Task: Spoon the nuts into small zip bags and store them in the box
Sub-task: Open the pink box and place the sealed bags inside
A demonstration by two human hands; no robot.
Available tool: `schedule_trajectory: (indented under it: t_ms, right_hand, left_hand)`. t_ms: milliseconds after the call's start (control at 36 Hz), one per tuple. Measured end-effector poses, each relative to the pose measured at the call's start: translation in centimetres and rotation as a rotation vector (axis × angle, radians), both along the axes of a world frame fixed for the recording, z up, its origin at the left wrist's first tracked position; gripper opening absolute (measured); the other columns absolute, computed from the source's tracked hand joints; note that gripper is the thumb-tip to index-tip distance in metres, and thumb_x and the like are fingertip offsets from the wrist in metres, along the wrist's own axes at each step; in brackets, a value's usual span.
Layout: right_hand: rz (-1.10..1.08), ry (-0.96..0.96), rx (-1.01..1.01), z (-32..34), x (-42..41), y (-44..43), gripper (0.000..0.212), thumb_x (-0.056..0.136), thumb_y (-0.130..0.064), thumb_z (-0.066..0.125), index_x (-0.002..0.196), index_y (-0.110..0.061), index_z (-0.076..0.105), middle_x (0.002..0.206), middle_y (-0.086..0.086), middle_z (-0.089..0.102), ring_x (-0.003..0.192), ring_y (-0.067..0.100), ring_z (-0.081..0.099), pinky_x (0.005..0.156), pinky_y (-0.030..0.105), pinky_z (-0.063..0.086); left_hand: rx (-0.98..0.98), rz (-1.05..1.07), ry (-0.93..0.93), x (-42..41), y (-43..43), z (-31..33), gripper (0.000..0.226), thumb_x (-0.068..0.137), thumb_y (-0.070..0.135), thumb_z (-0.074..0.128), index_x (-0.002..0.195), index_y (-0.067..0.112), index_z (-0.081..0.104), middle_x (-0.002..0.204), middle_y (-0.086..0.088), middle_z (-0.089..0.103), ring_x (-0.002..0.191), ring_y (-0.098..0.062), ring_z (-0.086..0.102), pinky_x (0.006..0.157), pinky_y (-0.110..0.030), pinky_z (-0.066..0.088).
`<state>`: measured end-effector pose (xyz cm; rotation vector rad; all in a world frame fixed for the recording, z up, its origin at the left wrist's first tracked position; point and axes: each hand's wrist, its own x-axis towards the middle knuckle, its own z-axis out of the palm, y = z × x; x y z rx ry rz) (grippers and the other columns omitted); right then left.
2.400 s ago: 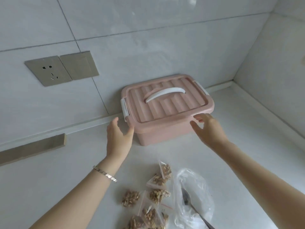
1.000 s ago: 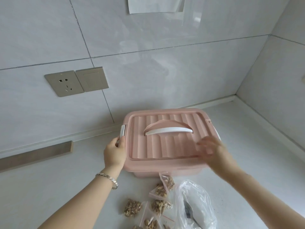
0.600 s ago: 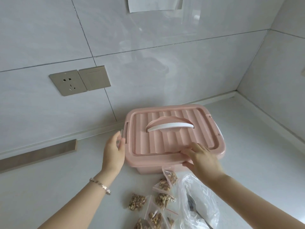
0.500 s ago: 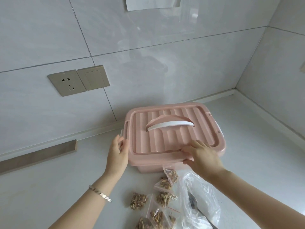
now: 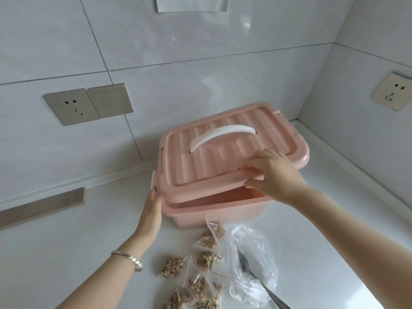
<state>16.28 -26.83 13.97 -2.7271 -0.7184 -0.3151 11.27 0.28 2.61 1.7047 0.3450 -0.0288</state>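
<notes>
A pink plastic box (image 5: 223, 214) stands on the white counter near the back wall. Its ribbed pink lid (image 5: 200, 166), with a white handle (image 5: 223, 136), is tilted up at the front, and a gap shows the box's inside. My right hand (image 5: 273, 175) grips the lid's front edge, thumb underneath. My left hand (image 5: 151, 208) rests with straight fingers against the box's left front corner. Several small zip bags of nuts (image 5: 208, 259) lie in front of the box. A spoon (image 5: 256, 278) lies inside a clear plastic bag (image 5: 252, 264) at the right.
The tiled wall behind the box carries a socket and switch plate (image 5: 87, 105). Another socket (image 5: 393, 92) sits on the right wall, which forms a corner close to the box. A brown strip (image 5: 42, 206) runs along the left counter.
The box was pulled toward me from the wall. The side latches came undone, and my right hand has now lifted the lid's front edge off the box.
</notes>
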Motion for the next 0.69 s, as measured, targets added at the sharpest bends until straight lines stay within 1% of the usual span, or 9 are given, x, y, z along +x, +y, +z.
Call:
schedule_trajectory:
  t_ms: [56, 111, 194, 278, 389, 444, 528, 611, 694]
  right_hand:
    - [-0.039, -0.045, 0.062, 0.5, -0.4, -1.4, 0.041, 0.058, -0.013, 0.083, 0.098, -0.015, 0.071, 0.091, 0.0, 0.064, 0.091, 0.027, 0.053, 0.081, 0.031, 0.029]
    - [-0.115, -0.076, 0.148, 0.3, -0.9, -3.2, 0.042, 0.056, -0.009, 0.084, 0.096, -0.013, 0.071, 0.09, 0.003, 0.065, 0.088, 0.03, 0.055, 0.082, 0.035, 0.033]
    - [-0.29, -0.113, 0.252, -0.9, -1.8, -6.3, 0.038, 0.061, -0.008, 0.082, 0.097, -0.008, 0.07, 0.092, 0.006, 0.064, 0.091, 0.033, 0.055, 0.085, 0.04, 0.038]
    - [-0.493, -0.103, 0.317, -3.4, -2.8, -9.6, 0.035, 0.065, -0.008, 0.081, 0.098, -0.005, 0.069, 0.094, 0.011, 0.064, 0.094, 0.035, 0.054, 0.085, 0.042, 0.039]
    - [-0.722, 0.029, 0.435, -7.7, -3.4, -13.1, 0.027, 0.071, -0.011, 0.076, 0.095, -0.004, 0.067, 0.094, 0.015, 0.06, 0.085, 0.031, 0.052, 0.076, 0.035, 0.038]
    - [-0.801, 0.088, 0.471, -9.9, -3.5, -14.2, 0.021, 0.073, -0.013, 0.073, 0.091, -0.005, 0.066, 0.091, 0.016, 0.06, 0.079, 0.026, 0.048, 0.071, 0.031, 0.033]
    - [-0.933, 0.183, 0.521, -13.1, -3.5, -15.1, 0.021, 0.076, -0.018, 0.07, 0.092, -0.007, 0.066, 0.091, 0.013, 0.061, 0.076, 0.025, 0.048, 0.07, 0.029, 0.034]
    - [-1.016, 0.287, 0.533, -15.8, -3.4, -15.2, 0.021, 0.078, -0.021, 0.067, 0.096, -0.009, 0.066, 0.098, 0.01, 0.059, 0.082, 0.029, 0.053, 0.075, 0.033, 0.039]
    - [-1.035, 0.375, 0.44, -17.9, -3.3, -14.6, 0.02, 0.079, -0.02, 0.064, 0.095, -0.008, 0.068, 0.095, 0.015, 0.063, 0.089, 0.035, 0.057, 0.075, 0.035, 0.041]
  left_hand:
    - [0.06, -0.034, -0.028, 0.1, -0.7, -0.2, 0.055, 0.099, 0.026, 0.039, 0.147, 0.018, 0.013, 0.152, 0.005, 0.019, 0.138, -0.009, 0.022, 0.109, -0.021, 0.014]
    - [0.181, -0.022, -0.063, 0.4, -1.0, -0.8, 0.059, 0.098, 0.014, 0.038, 0.147, 0.012, 0.006, 0.153, -0.001, 0.013, 0.139, -0.013, 0.018, 0.105, -0.017, 0.012]
    - [0.285, -0.002, -0.142, 0.6, -1.4, -0.8, 0.057, 0.098, 0.01, 0.037, 0.147, 0.012, 0.008, 0.148, 0.004, 0.02, 0.134, -0.007, 0.022, 0.101, -0.013, 0.013]
    - [0.33, -0.02, -0.201, 0.7, -1.1, -1.1, 0.057, 0.097, 0.007, 0.035, 0.148, 0.015, 0.01, 0.144, 0.009, 0.022, 0.128, 0.001, 0.023, 0.105, -0.015, 0.014]
    - [0.374, -0.007, -0.156, 0.7, -0.9, -1.6, 0.055, 0.098, 0.008, 0.035, 0.147, 0.01, 0.012, 0.151, -0.007, 0.023, 0.135, -0.012, 0.024, 0.105, -0.019, 0.015]
    - [0.391, -0.014, -0.156, 0.6, -1.0, -1.5, 0.055, 0.097, 0.007, 0.033, 0.147, 0.011, 0.012, 0.152, -0.007, 0.023, 0.136, -0.015, 0.025, 0.106, -0.019, 0.016]
    - [0.413, -0.025, -0.176, 0.6, -0.9, -1.4, 0.056, 0.096, 0.005, 0.032, 0.148, 0.016, 0.012, 0.151, -0.005, 0.026, 0.135, -0.016, 0.028, 0.108, -0.023, 0.019]
    - [0.417, -0.026, -0.153, 0.7, -0.9, -1.4, 0.056, 0.097, 0.005, 0.032, 0.148, 0.015, 0.011, 0.151, -0.005, 0.025, 0.136, -0.016, 0.027, 0.106, -0.021, 0.018]
    - [0.431, -0.024, -0.137, 0.8, -0.6, -1.6, 0.055, 0.098, 0.007, 0.032, 0.148, 0.013, 0.011, 0.153, -0.006, 0.021, 0.138, -0.017, 0.023, 0.108, -0.022, 0.017]
